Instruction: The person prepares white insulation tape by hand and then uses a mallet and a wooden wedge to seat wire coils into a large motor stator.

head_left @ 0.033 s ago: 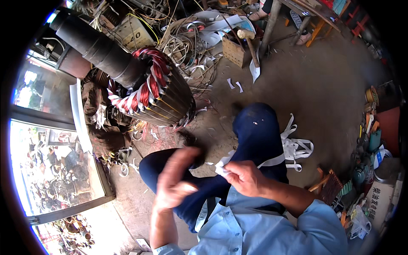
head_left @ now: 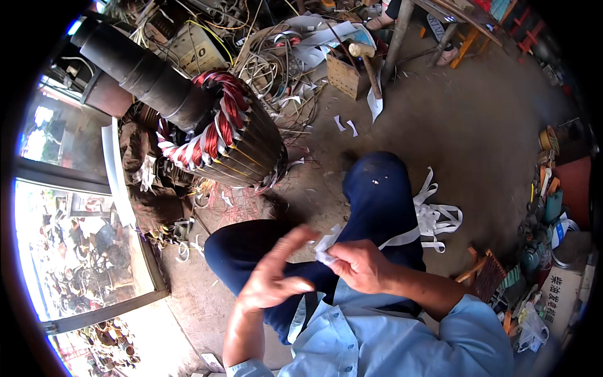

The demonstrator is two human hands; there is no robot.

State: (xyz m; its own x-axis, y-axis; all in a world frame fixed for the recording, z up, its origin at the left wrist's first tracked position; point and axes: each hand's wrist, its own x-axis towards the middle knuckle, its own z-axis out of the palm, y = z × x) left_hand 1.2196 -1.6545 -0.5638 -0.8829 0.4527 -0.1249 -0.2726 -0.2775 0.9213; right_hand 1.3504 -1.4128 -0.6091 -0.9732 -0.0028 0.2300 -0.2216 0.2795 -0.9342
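Observation:
My right hand (head_left: 363, 265) pinches the end of a white cloth tape (head_left: 328, 246) over my lap. The tape runs right across my dark blue trouser knee (head_left: 380, 195) to a loose heap of tape (head_left: 438, 220) on the floor. My left hand (head_left: 274, 279) is blurred, with its fingers spread and the fingertips almost at the tape end; it holds nothing. In front of me lies a large motor winding (head_left: 223, 135) bound in red and white, on a dark shaft (head_left: 135, 69).
Tangled wires and white strips (head_left: 276, 63) litter the floor behind the winding. A hammer (head_left: 369, 63) leans by a perforated wooden box (head_left: 344, 76). Tools and cans (head_left: 546, 213) line the right edge. A wooden stool (head_left: 487, 276) stands at my right.
My left hand has moved right toward the tape end, with its fingers lifted. The right hand and the tape have stayed almost still.

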